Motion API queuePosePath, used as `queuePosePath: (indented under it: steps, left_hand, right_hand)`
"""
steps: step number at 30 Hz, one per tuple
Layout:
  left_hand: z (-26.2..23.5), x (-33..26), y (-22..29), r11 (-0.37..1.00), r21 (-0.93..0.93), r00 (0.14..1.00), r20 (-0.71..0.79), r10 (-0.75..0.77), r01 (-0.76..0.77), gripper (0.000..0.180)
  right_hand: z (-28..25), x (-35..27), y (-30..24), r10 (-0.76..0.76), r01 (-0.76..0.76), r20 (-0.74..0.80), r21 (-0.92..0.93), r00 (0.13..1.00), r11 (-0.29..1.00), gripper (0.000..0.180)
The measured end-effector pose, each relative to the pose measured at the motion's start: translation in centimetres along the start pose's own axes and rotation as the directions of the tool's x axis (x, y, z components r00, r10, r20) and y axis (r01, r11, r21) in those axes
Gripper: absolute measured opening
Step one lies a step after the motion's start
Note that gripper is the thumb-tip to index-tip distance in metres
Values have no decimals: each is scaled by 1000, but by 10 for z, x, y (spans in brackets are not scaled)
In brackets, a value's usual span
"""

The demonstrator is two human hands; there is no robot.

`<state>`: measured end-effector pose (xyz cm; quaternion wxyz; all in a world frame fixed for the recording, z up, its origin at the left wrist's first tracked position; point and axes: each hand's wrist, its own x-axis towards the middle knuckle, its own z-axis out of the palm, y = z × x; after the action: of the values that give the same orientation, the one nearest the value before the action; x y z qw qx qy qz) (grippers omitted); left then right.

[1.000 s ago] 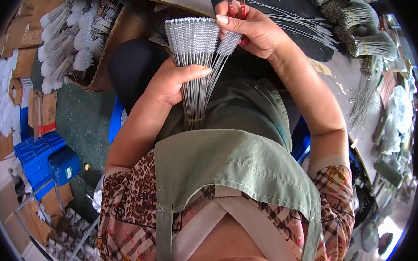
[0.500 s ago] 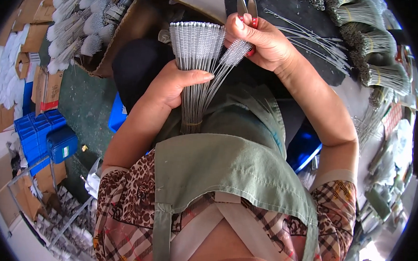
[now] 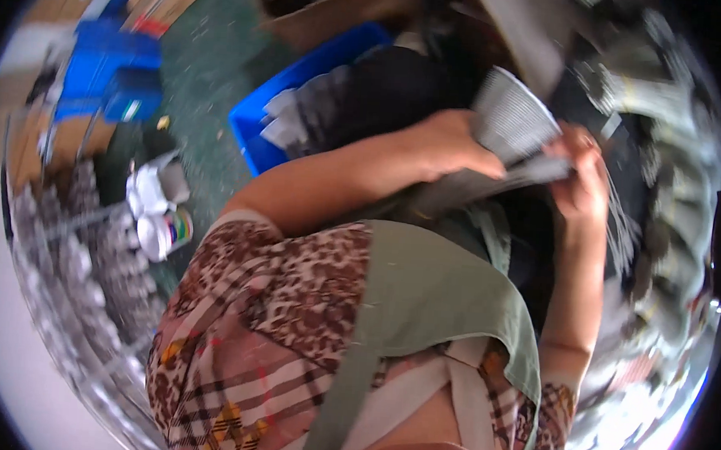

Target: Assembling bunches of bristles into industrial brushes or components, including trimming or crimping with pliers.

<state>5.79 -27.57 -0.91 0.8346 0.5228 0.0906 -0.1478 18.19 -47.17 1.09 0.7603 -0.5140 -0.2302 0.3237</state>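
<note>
Brush bundle [image 3: 506, 127] aslant, bristles [image 3: 515, 109] pointing away rightward
My left hand [image 3: 461, 147] clasps it; whether my right hand [image 3: 580, 173] grips, I cannot tell.

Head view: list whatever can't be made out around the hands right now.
All in the head view:
Right hand: motion blur hides its exact grip.
Left hand: fingers hidden behind the brush bundle.
Bundles at the right: too blurred to count.
Cardboard box: cut off by the upper edge.
</note>
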Motion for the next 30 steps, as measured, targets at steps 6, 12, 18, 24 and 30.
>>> queuePosePath:
  steps: [6,12,18,24,30]
  left_hand:
    - [0,-34,12,974,225,982,-177,59,-18,47]
    - [-1,-38,5,990,78,987,-99,128,-120,38]
    - [2,-42,11,991,35,990,-32,134,-133,31]
    - [10,-37,13,994,-94,998,10,60,-59,38]
    - [17,-28,19,974,-204,984,126,129,-102,46]
  right_hand:
    - [18,2,0,101,-100,42,-23,994,995,40]
    - [30,-4,-13,77,-79,60,32,995,996,29]
    - [44,-6,-14,-35,37,130,-10,991,999,29]
    - [34,-10,-6,-54,39,83,173,995,984,23]
    - [30,-10,-14,-15,16,-13,81,1000,997,16]
